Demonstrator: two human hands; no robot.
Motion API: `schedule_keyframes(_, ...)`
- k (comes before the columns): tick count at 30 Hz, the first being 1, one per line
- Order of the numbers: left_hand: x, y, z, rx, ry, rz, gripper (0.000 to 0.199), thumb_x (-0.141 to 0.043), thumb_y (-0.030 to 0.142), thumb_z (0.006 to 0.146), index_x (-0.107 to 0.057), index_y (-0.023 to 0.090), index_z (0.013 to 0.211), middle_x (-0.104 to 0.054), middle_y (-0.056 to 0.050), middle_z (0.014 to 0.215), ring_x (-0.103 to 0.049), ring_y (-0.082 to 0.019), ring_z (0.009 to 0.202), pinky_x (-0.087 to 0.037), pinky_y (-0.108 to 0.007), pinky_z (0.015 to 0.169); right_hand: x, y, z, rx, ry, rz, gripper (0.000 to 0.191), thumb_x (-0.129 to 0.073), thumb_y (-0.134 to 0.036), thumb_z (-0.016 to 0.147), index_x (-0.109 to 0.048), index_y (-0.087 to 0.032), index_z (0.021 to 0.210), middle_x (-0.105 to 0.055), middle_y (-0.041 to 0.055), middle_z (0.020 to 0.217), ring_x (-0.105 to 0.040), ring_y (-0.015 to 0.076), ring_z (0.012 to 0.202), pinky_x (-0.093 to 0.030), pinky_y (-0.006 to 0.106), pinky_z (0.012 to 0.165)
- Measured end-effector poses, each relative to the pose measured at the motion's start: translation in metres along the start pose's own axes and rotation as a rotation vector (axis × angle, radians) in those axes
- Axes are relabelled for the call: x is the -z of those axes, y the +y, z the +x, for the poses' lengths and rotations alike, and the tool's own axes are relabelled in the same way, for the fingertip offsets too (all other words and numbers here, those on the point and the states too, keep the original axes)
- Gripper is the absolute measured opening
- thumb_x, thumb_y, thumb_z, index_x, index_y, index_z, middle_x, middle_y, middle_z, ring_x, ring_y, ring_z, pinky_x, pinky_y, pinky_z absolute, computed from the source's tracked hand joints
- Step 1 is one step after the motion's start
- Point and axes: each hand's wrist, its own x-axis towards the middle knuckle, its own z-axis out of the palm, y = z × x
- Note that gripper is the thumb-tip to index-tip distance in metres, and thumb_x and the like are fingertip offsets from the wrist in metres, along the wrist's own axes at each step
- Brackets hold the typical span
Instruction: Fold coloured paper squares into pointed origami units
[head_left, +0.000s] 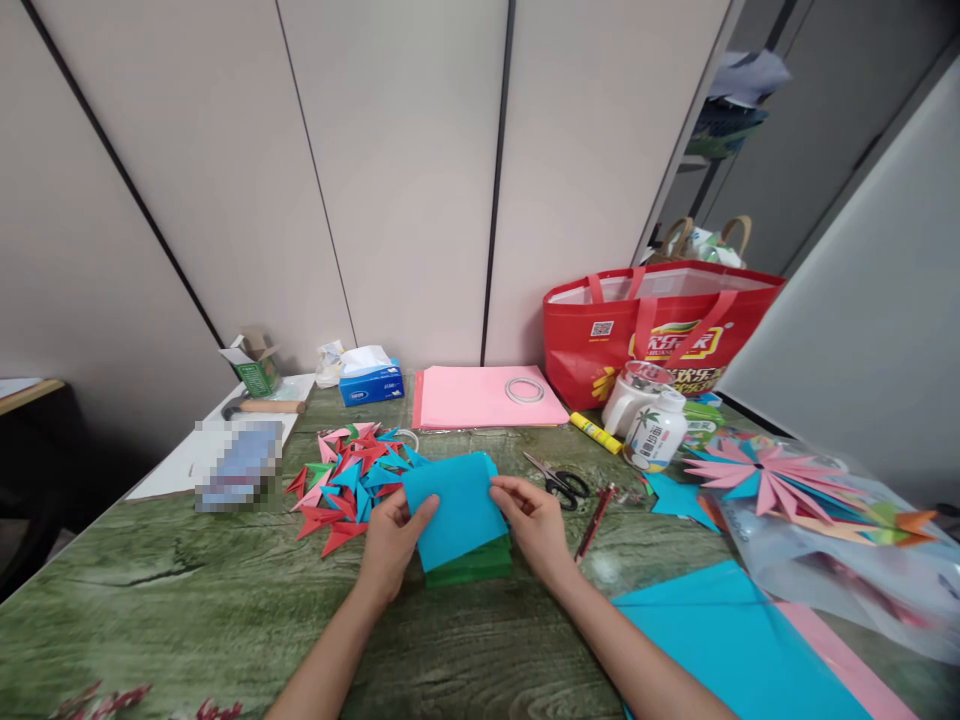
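Note:
A square of blue paper (454, 510) is held up in front of me, tilted, between both hands. My left hand (395, 535) pinches its left edge, thumb on top. At its upper right edge, my right hand (529, 515) grips it between thumb and fingers; a second blue layer shows at that corner. Below the blue square lies green paper (472, 565), partly covered by it. Beside my left hand sits a pile of folded paper pieces (352, 480) in red, blue, pink and green. Black-handled scissors (561, 482) and a dark red pen (596, 522) lie near my right hand.
Pink sheets (472, 398) lie at the back, with a white ring (524, 390) on them. A red bag (592, 340), a yellow glue stick (595, 433) and a white bottle (655, 432) stand or lie rightward. Large blue sheets (735, 640) cover the front right. A hammer (266, 406) lies left.

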Motion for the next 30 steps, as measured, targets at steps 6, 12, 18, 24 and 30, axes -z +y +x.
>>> schedule_keyframes(6, -0.001, -0.002, -0.001, 0.047, 0.088, -0.100, 0.030, -0.066, 0.035, 0.064, -0.059, 0.014, 0.083, -0.063, 0.002, 0.060, -0.055, -0.012, 0.043, -0.048, -0.023, 0.034, 0.029, 0.002, 0.016, 0.153, 0.213, -0.949, 0.032, -0.040, -0.007, 0.078, -0.059, -0.015, 0.103, -0.058, 0.0151, 0.105, -0.050, 0.0263, 0.098, -0.039, 0.038, 0.079)
schedule_keyframes(12, -0.002, 0.004, 0.000, 0.015, 0.175, -0.166, 0.034, -0.069, 0.034, 0.059, -0.058, 0.014, 0.083, -0.061, 0.003, 0.060, -0.054, -0.012, 0.041, -0.046, -0.022, 0.030, 0.037, -0.006, 0.020, -0.198, 0.082, -1.515, 0.030, -0.035, -0.007, 0.081, -0.058, -0.011, 0.101, -0.060, 0.0178, 0.088, -0.056, 0.0285, 0.084, -0.038, 0.037, 0.066)
schedule_keyframes(18, 0.001, -0.001, 0.002, -0.067, 0.242, -0.132, 0.023, -0.068, 0.031, 0.061, -0.056, 0.015, 0.072, -0.053, 0.007, 0.051, -0.049, -0.009, 0.038, -0.045, -0.019, 0.030, 0.038, -0.004, 0.020, -0.206, -0.063, -1.518, 0.035, -0.036, -0.006, 0.081, -0.054, -0.014, 0.110, -0.059, 0.0167, 0.091, -0.055, 0.0261, 0.086, -0.037, 0.033, 0.067)
schedule_keyframes(24, 0.002, -0.001, 0.003, -0.086, 0.263, -0.113, 0.024, -0.066, 0.032, 0.064, -0.057, 0.015, 0.078, -0.044, 0.009, 0.047, -0.042, -0.006, 0.036, -0.043, -0.016, 0.030, 0.043, 0.005, 0.023, -0.174, 0.050, -1.496, 0.028, -0.037, -0.017, 0.084, -0.061, -0.015, 0.096, -0.056, 0.0161, 0.093, -0.051, 0.0280, 0.089, -0.038, 0.033, 0.065)
schedule_keyframes(30, 0.000, 0.002, 0.001, -0.034, 0.236, -0.064, 0.029, -0.066, 0.037, 0.062, -0.057, 0.016, 0.079, -0.055, 0.007, 0.053, -0.047, -0.009, 0.036, -0.043, -0.020, 0.030, 0.042, 0.003, 0.024, -0.222, 0.063, -1.503, 0.031, -0.035, -0.004, 0.080, -0.057, -0.010, 0.101, -0.054, 0.0189, 0.093, -0.055, 0.0263, 0.082, -0.039, 0.031, 0.064)
